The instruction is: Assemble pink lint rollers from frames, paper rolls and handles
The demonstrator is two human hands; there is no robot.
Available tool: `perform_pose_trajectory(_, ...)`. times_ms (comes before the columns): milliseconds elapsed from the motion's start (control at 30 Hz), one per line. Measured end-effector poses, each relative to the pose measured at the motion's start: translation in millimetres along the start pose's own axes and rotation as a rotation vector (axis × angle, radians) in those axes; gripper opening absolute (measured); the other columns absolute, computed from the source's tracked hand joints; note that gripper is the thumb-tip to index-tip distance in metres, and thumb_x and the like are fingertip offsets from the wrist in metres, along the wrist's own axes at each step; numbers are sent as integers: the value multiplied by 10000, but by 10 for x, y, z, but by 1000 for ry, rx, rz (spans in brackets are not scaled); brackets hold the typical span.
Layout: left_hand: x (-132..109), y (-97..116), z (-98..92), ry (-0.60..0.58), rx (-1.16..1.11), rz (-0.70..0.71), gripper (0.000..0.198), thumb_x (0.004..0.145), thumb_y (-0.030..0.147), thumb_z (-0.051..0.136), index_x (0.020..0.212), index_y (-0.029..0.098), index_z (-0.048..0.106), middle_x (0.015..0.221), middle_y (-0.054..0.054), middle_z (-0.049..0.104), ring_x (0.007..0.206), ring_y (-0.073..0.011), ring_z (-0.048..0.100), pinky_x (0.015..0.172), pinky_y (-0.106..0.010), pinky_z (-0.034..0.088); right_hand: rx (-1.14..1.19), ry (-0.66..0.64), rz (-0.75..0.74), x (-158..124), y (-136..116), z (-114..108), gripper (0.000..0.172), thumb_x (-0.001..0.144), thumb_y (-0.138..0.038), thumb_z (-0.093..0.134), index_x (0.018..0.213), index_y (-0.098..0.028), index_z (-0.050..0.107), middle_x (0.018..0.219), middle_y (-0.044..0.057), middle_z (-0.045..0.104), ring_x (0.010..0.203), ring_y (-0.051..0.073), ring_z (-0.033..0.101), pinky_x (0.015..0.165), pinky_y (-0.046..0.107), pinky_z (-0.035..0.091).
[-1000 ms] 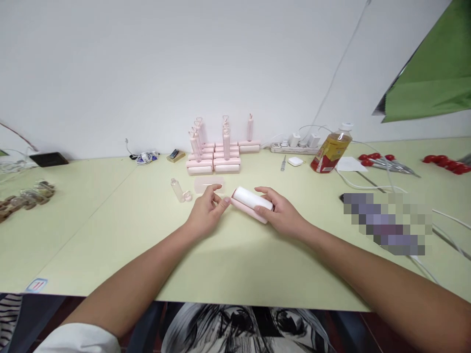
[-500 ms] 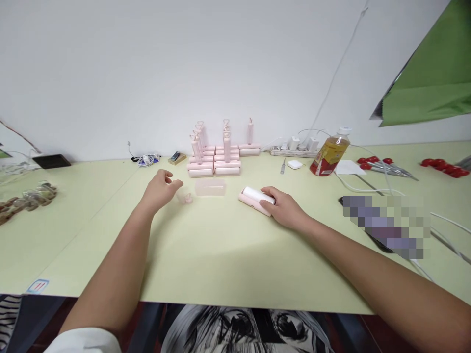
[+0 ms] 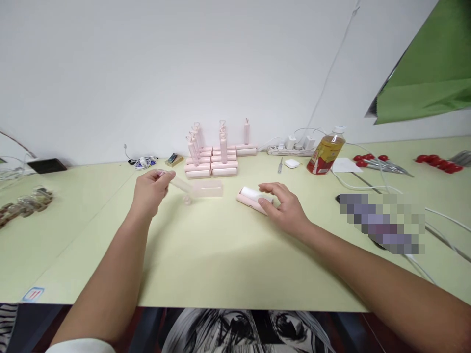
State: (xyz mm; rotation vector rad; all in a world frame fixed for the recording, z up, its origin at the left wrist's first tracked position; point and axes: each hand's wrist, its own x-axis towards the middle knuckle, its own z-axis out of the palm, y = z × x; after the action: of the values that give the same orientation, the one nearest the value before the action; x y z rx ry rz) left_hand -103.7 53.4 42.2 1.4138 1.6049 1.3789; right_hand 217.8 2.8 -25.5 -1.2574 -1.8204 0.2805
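Pink-and-white roller [image 3: 247, 196] lies aslant on the worktop [image 3: 221, 264], just right of the frame's centre, with the right hand [image 3: 287, 208] loosely spread over its right end, perhaps to steady it, though firm contact cannot be told. Left of centre, the left hand [image 3: 150, 191] pinches a clear tube [image 3: 181, 185] near one end, apparently so the other stays free.

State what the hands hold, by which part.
Left hand holds a pale tube by its left end. Right hand touches the roller at its right end; grip unclear.
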Motion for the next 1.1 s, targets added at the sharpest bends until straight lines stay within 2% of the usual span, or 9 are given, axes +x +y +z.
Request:
perform_pose_trajectory(167, -471, -40, 524, -616, -536, -194, 504, 637, 548, 757, 925, 171, 588, 664, 21, 594, 434, -70, 494, 405, -196, 352, 297, -265, -137, -128, -133, 66, 529, 891, -409, 588, 1366, -235, 437, 1036, 73, 633, 833, 180, 608, 785, 344, 507)
perform_pose_trajectory(333, -866, -132, 873, -981, -384, -225, 496, 759, 644, 621, 821, 152, 586, 635, 8, 578, 419, -65, 453, 397, -200, 299, 380, -336, -294, -176, -253, 86, 482, 903, -518, 537, 1297, -241, 531, 1023, 85, 636, 872, 205, 603, 786, 357, 499)
perform_pose_trajectory(400, -836, -132, 833, -932, -164, -56, 507, 819, 649, 533, 725, 152, 572, 572, 23, 514, 440, -69, 411, 433, -213, 286, 387, -275, -320, -177, -277, 71, 404, 896, -513, 549, 1191, -242, 597, 942, 73, 612, 823, 201, 585, 751, 355, 492)
perform_pose_trajectory(500, -604, -92, 610, -551, 294, 239, 454, 840, 608, 511, 713, 177, 577, 617, 8, 540, 583, -126, 493, 540, -243, 339, 359, -176, -257, -167, -274, 38, 261, 898, -474, 553, 956, -230, 626, 910, 66, 572, 827, 204, 564, 786, 377, 468)
perform_pose_trajectory(567, -394, -74, 424, -315, 631, 224, 409, 830, 595, 508, 774, 199, 596, 632, -10, 583, 631, -178, 548, 550, -266, 331, 326, -191, -165, -153, -254, 19, 251, 911, -453, 522, 836, -221, 581, 886, 60, 573, 814, 201, 549, 794, 379, 451)
perform_pose_trajectory(667, -123, -128, 230, -223, 918, 38, 459, 807, 618, 500, 1014, 213, 566, 751, -59, 665, 739, -261, 619, 571, -290, 354, 271, -313, -9, -131, -207, 12, 231, 915, -432, 503, 861, -212, 547, 743, 9, 539, 674, 161, 490, 672, 315, 422)
perform_pose_trajectory(767, 13, -279, 212, -304, 1002, -41, 499, 803, 604, 497, 1088, 195, 535, 919, -129, 690, 811, -304, 641, 600, -313, 382, 217, -457, 40, -121, -158, 37, 242, 914, -429, 510, 973, -198, 551, 679, -26, 493, 628, 141, 458, 612, 273, 376)
perform_pose_trajectory(900, -36, -421, 363, -475, 935, 92, 279, 799, 459, 546, 857, 187, 570, 928, -131, 683, 850, -282, 630, 646, -314, 407, 137, -581, 39, -125, -135, 82, 264, 925, -433, 495, 943, -182, 575, 681, -22, 496, 621, 136, 458, 594, 262, 340)
perform_pose_trajectory(1100, -498, -246, 608, -1031, 51, -72, 373, 811, 531, 602, 948, 200, 498, 781, -23, 652, 499, -88, 482, 500, -223, 376, 30, -599, 10, -133, -198, 95, 286, 916, -441, 512, 981, -173, 589, 711, -5, 552, 629, 141, 484, 591, 263, 335)
